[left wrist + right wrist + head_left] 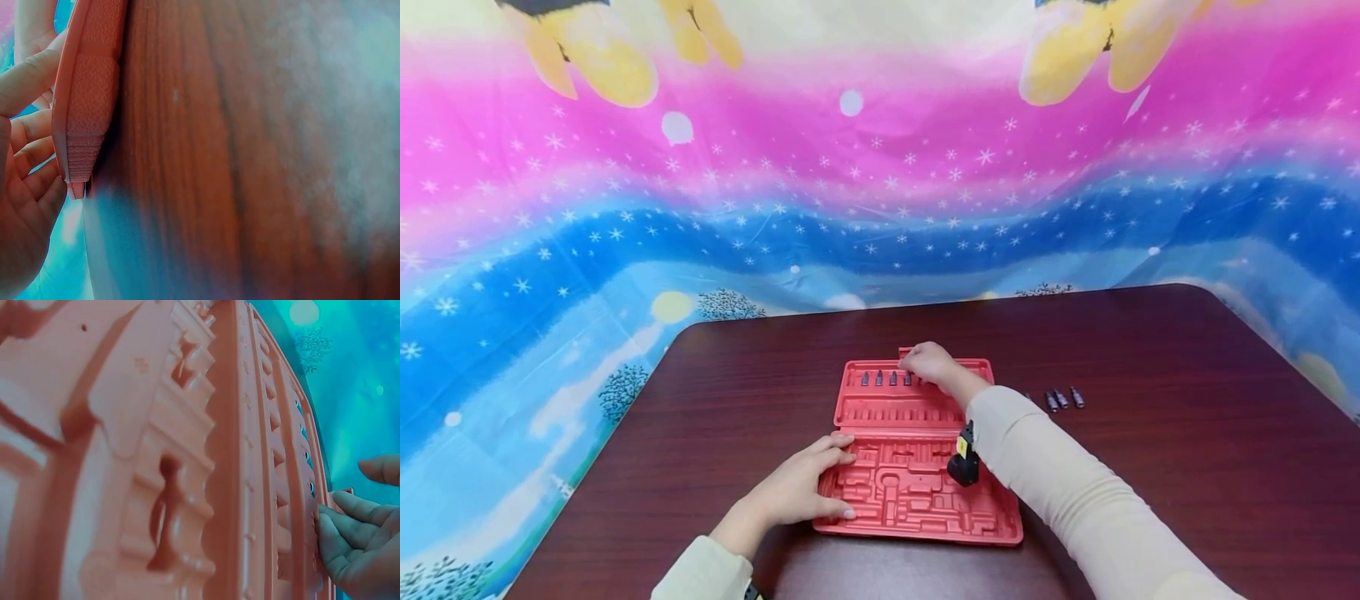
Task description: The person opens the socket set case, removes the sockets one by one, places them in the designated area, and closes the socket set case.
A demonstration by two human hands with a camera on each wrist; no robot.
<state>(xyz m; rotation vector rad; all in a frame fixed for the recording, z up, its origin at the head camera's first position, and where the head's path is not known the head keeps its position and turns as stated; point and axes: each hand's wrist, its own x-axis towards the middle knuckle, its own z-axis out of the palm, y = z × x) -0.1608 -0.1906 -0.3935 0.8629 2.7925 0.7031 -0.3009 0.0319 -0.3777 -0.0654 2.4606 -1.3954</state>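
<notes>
The red tray (pixel 917 467), a moulded plastic insert with many shaped pockets, lies flat on the dark wooden table (pixel 1187 467), directly under both hands. The left hand (pixel 801 492) rests on the tray's near left edge with its fingers almost straight and spread, pressing it down to keep it steady; in the left wrist view the fingertips (pixel 37 181) touch the rim of the tray and hold nothing. The right hand (pixel 928 362) reaches to the far row of the tray, with its fingers bent down onto the slots there. It seems to pinch or press a small bit at this place, but the fingers hide the bit itself, so I cannot tell for sure if something is between them. Just to the left of this hand, 4 small dark bits (pixel 886 378) already stand in the far row, side by side. To the right of the right hand, well apart from the tray, 3 more bits (pixel 1063 398) lie loose on the table, and perhaps 1 more very small piece lies closer to the tray, too small to be certain. As I judge it, the filling of the row is at about the middle: 4 bits are placed, 1 is perhaps going in now, and at least 3 wait on the table. The second long row of slots and the big pockets near the left hand hold nothing. Behind the table hangs a colourful cloth (pixel 625 217) with stars.
</notes>
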